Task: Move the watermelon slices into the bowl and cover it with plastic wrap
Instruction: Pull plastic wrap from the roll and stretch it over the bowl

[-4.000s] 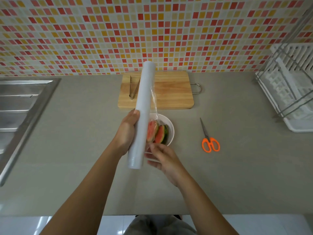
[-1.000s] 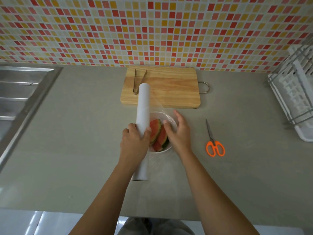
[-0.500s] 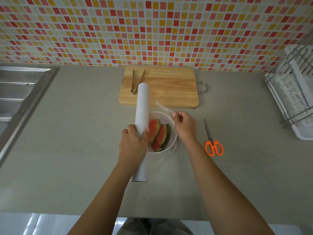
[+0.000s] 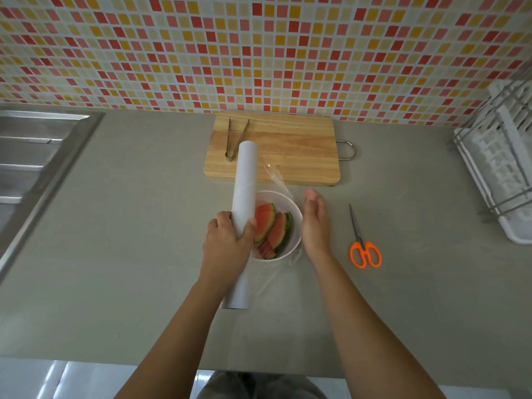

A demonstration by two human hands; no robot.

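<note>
Gripping the plastic wrap roll (image 4: 244,180) at nine o'clock of the bowl (image 4: 288,204), the left hand (image 4: 227,243) steadies it; the right hand (image 4: 315,223), fingers straight, flanks three o'clock. Watermelon slices (image 4: 270,228) lie inside. Covering is underway; cutting the wrap likely comes next.

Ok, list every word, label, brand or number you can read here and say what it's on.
None. No readable text anywhere in the head view: the plastic wrap roll is plain white, the bowl unmarked, the scissors show bare orange handles, and the cutting board is bare wood. The dish rack carries no visible label.
</note>
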